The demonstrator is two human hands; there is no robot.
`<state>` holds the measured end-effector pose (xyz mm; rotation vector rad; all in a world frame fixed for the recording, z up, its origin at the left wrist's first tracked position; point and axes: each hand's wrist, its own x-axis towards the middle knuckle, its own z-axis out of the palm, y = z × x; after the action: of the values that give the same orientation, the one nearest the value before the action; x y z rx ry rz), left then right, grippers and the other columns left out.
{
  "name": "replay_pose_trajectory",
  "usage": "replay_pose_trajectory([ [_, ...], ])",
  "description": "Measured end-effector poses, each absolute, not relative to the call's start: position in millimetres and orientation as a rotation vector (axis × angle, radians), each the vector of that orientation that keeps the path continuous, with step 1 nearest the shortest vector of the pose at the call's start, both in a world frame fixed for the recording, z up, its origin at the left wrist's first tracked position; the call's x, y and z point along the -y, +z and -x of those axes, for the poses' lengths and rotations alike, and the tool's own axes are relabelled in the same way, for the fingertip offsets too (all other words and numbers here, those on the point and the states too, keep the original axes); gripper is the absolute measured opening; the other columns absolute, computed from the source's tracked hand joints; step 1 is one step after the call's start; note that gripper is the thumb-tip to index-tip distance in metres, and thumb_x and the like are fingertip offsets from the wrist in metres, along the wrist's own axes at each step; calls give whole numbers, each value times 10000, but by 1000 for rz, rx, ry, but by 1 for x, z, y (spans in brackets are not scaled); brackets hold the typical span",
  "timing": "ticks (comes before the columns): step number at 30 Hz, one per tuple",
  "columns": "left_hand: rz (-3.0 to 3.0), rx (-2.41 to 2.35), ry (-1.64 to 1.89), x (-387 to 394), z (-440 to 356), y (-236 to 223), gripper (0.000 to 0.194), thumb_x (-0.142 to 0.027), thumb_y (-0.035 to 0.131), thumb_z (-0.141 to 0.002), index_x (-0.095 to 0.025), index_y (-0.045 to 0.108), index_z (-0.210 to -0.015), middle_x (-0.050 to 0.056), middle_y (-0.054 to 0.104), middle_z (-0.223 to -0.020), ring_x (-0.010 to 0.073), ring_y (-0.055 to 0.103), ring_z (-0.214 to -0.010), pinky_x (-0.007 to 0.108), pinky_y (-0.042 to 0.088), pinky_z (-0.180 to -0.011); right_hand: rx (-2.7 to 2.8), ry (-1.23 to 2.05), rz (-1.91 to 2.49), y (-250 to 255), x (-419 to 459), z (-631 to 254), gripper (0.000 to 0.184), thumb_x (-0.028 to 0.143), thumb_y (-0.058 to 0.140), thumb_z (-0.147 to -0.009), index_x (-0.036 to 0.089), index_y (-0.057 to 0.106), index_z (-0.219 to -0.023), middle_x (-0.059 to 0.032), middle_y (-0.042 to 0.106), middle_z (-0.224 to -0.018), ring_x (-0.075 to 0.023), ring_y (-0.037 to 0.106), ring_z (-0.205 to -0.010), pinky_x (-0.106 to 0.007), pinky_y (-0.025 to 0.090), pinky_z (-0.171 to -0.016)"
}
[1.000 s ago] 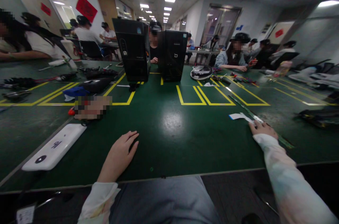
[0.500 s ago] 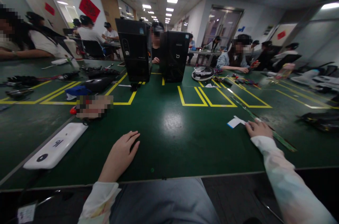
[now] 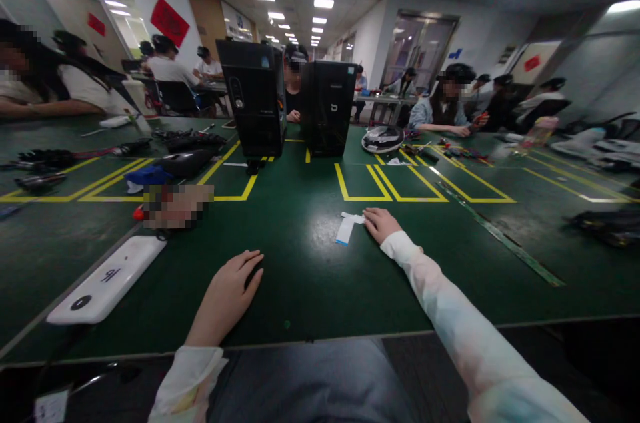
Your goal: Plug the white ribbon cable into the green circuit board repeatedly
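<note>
My left hand (image 3: 231, 293) lies on the green tabletop (image 3: 305, 276) near the front edge, fingers stretched forward and holding nothing. Further forward and to the right, my right hand (image 3: 383, 226) has its fingertips closed on one end of a white flat ribbon cable (image 3: 346, 229). The cable is bent, and a blue tip points toward me. To the right of this hand, a long thin green strip (image 3: 493, 229), perhaps a circuit board, runs diagonally across the table.
Two black computer towers (image 3: 253, 103) (image 3: 330, 109) stand at the back. A white device (image 3: 107, 279) lies at left, near a blurred-out item (image 3: 177, 206). Yellow tape outlines mark the table. Coiled cable (image 3: 383, 139) and black parts (image 3: 607, 226) lie right. Other people sit around.
My right hand has moved left across the table with the ribbon cable, away from the long green strip. My left hand has stayed in place.
</note>
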<state>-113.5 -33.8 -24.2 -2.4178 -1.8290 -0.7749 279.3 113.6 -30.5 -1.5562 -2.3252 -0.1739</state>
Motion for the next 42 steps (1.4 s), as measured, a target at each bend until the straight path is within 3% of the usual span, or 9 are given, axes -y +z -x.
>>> replay_pose_trajectory([
  [3,2414,1817,-793,33,114,-25,426,-398,403,-917,-152,636,-1175,120,634,-1236,266,559,-1175,449,441,-1021,2451,-133,1335,-30,-104,-226,350,274,466,-924,156,624,-1213,-115,603,-1242,-232,525,-1135,-405,433,-989],
  [9,2421,1832,-737,33,115,-25,439,-398,395,-921,-145,625,-1196,125,622,-1250,270,548,-1185,456,434,-1024,2636,6,845,-25,-59,-156,367,262,483,-916,131,568,-1248,-135,575,-1263,-253,510,-1120,-427,462,-917],
  [21,2430,1855,-711,32,115,-26,436,-396,412,-916,-149,622,-1208,120,615,-1260,265,540,-1191,450,430,-1027,2618,217,748,-16,-34,-149,464,343,589,-853,164,540,-1279,-120,544,-1303,-252,488,-1158,-439,425,-957],
  [29,2435,1852,-721,33,116,-25,436,-397,412,-913,-151,624,-1204,119,615,-1264,267,543,-1192,453,434,-1026,2365,437,724,-26,-50,-171,443,444,401,-960,167,531,-1280,-119,606,-1173,-206,547,-1089,-394,439,-961],
  [35,2433,1848,-764,34,116,-25,424,-400,419,-913,-167,624,-1203,112,612,-1268,260,539,-1201,451,429,-1033,2269,128,1056,-36,-81,-238,412,413,365,-957,182,602,-1203,-129,614,-1159,-242,546,-1101,-446,439,-961],
  [42,2443,1865,-727,35,115,-24,440,-400,405,-920,-158,609,-1226,115,599,-1288,262,525,-1216,459,417,-1042,1637,-290,2068,-35,-94,-368,448,340,466,-862,95,613,-1207,-211,509,-1307,-337,449,-1220,-499,400,-986],
])
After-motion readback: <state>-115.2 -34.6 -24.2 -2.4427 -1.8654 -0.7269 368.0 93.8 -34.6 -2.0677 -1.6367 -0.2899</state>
